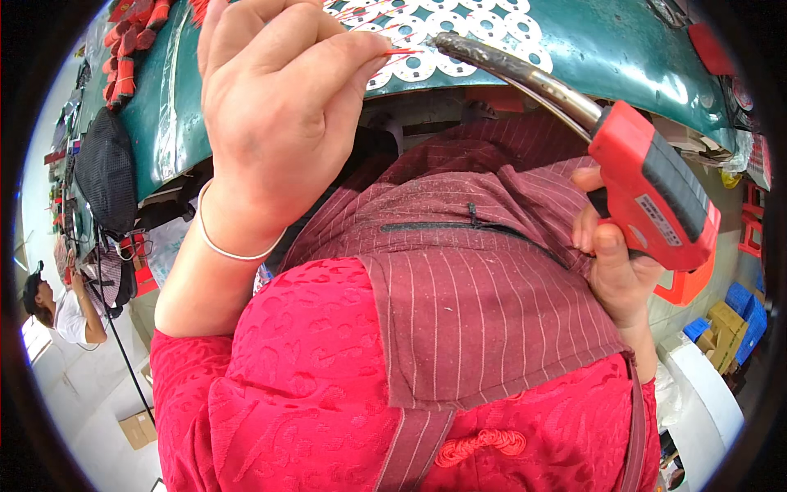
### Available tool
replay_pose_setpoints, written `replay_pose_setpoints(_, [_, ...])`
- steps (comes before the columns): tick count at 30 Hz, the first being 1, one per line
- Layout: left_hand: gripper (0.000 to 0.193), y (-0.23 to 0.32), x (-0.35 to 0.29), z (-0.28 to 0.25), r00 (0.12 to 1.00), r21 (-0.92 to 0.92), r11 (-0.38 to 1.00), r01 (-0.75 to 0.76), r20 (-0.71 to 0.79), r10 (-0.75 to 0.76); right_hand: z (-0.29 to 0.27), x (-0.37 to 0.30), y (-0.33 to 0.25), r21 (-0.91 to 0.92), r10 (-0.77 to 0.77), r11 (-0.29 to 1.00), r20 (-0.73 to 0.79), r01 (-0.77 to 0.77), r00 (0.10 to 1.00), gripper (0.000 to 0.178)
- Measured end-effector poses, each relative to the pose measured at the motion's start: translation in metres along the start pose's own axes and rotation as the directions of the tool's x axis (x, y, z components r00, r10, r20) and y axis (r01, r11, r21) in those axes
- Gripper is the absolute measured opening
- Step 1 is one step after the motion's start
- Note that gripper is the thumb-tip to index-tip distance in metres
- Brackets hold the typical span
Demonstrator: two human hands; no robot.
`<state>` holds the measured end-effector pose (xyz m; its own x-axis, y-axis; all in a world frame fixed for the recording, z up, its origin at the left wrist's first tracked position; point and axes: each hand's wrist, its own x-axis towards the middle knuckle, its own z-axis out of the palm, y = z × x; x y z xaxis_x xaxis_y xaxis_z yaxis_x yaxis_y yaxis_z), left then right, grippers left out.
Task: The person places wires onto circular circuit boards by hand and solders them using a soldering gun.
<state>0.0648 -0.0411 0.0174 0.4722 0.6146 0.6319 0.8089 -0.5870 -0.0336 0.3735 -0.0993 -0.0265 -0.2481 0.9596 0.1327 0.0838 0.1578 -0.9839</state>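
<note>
My left hand is raised over the bench edge, thumb and forefinger pinching a thin red wire. The wire's end points right, toward the dark tip of a red and black soldering gun. My right hand is wrapped around the gun's handle, with the long metal barrel slanting up and left. Beneath the tip lie several white ring-shaped circuit boards in rows, with thin red wires over some of them. A small gap seems to separate tip and wire; exact contact is too small to tell.
A green-topped bench spans the far side. Bundles of red wire lie at its left, near a black mesh chair back. Another person is at far left. An orange stool and cardboard boxes stand at right.
</note>
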Motion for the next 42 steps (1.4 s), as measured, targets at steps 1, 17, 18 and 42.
replay_pose_setpoints(1, [0.016, 0.001, 0.000, -0.001, 1.000, 0.000, 1.000, 0.000, 0.001, 0.000, 0.000, -0.001, 0.001, 0.001, 0.000, 1.000, 0.000, 0.000, 1.000, 0.056])
replay_pose_setpoints(17, [0.022, 0.009, -0.005, 0.003, 0.994, 0.056, 0.997, -0.050, 0.097, 0.044, -0.003, -0.005, 0.001, 0.023, 0.025, 0.999, 0.024, -0.025, 0.999, 0.056])
replay_pose_setpoints(18, [0.022, 0.009, -0.006, 0.004, 0.996, 0.049, 0.997, -0.054, 0.080, 0.050, -0.003, -0.006, 0.002, 0.026, 0.024, 0.999, 0.030, -0.025, 0.999, 0.056])
replay_pose_setpoints(42, [0.019, 0.011, -0.008, 0.019, 0.997, 0.038, 0.997, -0.063, 0.043, 0.061, -0.002, -0.007, -0.001, 0.067, 0.049, 0.997, 0.009, -0.049, 0.999, 0.057])
